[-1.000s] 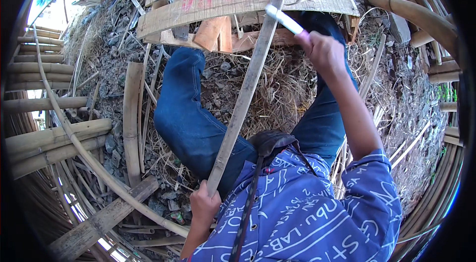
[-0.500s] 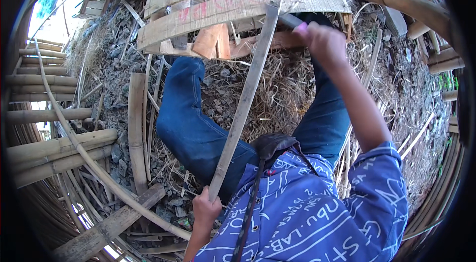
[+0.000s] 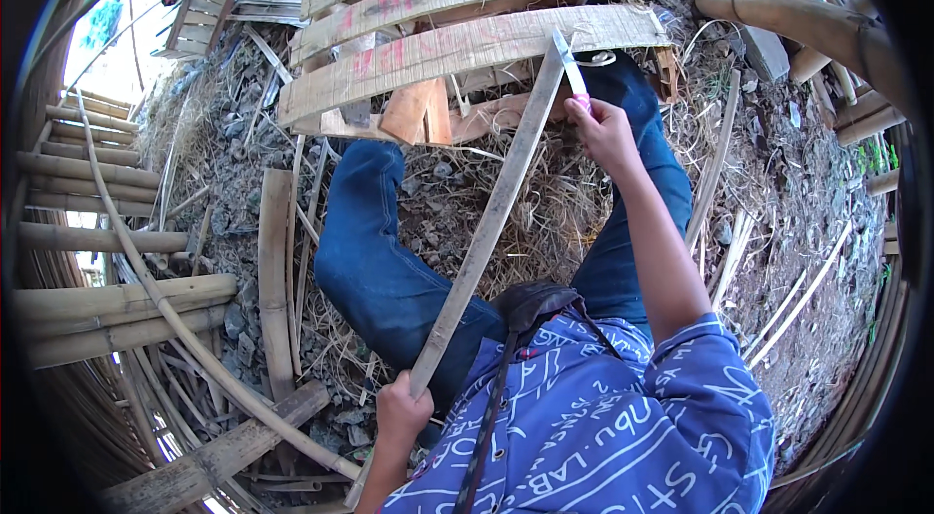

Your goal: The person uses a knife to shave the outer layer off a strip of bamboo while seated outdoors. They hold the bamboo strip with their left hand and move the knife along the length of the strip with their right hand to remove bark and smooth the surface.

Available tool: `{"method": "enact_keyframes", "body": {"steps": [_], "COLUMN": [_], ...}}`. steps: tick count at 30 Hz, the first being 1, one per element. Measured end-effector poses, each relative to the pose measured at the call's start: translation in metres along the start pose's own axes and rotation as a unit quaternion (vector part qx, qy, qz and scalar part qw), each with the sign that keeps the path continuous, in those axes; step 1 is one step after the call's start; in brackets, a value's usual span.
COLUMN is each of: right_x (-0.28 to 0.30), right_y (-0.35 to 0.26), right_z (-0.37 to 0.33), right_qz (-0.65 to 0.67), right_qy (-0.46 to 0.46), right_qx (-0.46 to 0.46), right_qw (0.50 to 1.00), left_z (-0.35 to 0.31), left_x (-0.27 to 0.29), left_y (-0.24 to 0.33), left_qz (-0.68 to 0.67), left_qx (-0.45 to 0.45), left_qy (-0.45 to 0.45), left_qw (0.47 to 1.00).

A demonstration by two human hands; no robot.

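My left hand [image 3: 404,409] is closed around the near end of a long, flat bamboo strip [image 3: 486,212]. The strip slants up and away over my left thigh, and its far end lies against the slatted wooden frame [image 3: 428,45]. Beside that far end, my right hand [image 3: 607,135] grips a knife with a pink handle. The bright knife blade [image 3: 574,78] angles toward the strip's right edge at its tip; whether it bites into the bamboo I cannot tell. A thin pale curl of shaving [image 3: 601,58] sits on the frame just right of the blade.
My jeans-clad legs [image 3: 360,242] are spread on either side of straw-strewn, stony ground [image 3: 545,212]. Bamboo poles [image 3: 126,305] stack at the left, with a bent cane [image 3: 165,310] arching past them. Thick bamboo [image 3: 798,16] stands at the far right.
My right hand has come nearer and slightly left, and the knife has swung from pointing leftward to pointing up and away. My left hand keeps its hold on the strip. The view has shifted slightly.
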State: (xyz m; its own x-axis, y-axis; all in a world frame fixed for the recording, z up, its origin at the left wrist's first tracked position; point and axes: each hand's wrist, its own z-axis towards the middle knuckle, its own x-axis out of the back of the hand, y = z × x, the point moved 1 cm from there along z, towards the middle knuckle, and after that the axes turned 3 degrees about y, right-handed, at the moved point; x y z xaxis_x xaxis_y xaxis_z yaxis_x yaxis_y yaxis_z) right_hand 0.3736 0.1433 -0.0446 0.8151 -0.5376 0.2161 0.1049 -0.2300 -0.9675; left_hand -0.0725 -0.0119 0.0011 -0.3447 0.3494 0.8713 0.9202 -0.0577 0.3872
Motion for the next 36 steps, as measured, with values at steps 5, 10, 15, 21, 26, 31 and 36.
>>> {"method": "enact_keyframes", "body": {"steps": [5,10,15,21,26,31,36], "right_x": [0.003,0.021,0.038,0.045,0.035,0.016,0.008], "right_y": [-0.013,-0.01,-0.003,-0.016,-0.001,0.005,0.003], "right_z": [-0.001,0.009,0.025,0.018,0.013,-0.005,-0.008], "right_qz": [0.122,0.114,-0.07,-0.312,-0.145,0.01,0.119], "right_qy": [-0.095,-0.113,-0.041,0.119,0.036,-0.028,-0.065], "right_qx": [-0.107,-0.15,0.016,0.142,0.078,0.001,-0.117], "right_qw": [0.982,0.976,0.997,0.932,0.986,1.0,0.984], "left_z": [0.002,0.005,0.009,0.011,0.011,0.009,0.008], "left_x": [-0.005,-0.01,-0.009,-0.006,-0.008,-0.014,-0.014], "left_y": [-0.001,-0.005,0.001,0.005,0.008,-0.001,-0.002], "left_qz": [0.0,0.011,0.02,0.011,0.007,0.005,0.009], "left_qx": [-0.001,-0.003,-0.005,0.008,0.011,0.005,-0.004], "left_qy": [0.009,0.022,0.024,0.012,0.025,0.035,0.045], "left_qw": [1.0,1.0,0.999,1.0,1.0,0.999,0.999]}}
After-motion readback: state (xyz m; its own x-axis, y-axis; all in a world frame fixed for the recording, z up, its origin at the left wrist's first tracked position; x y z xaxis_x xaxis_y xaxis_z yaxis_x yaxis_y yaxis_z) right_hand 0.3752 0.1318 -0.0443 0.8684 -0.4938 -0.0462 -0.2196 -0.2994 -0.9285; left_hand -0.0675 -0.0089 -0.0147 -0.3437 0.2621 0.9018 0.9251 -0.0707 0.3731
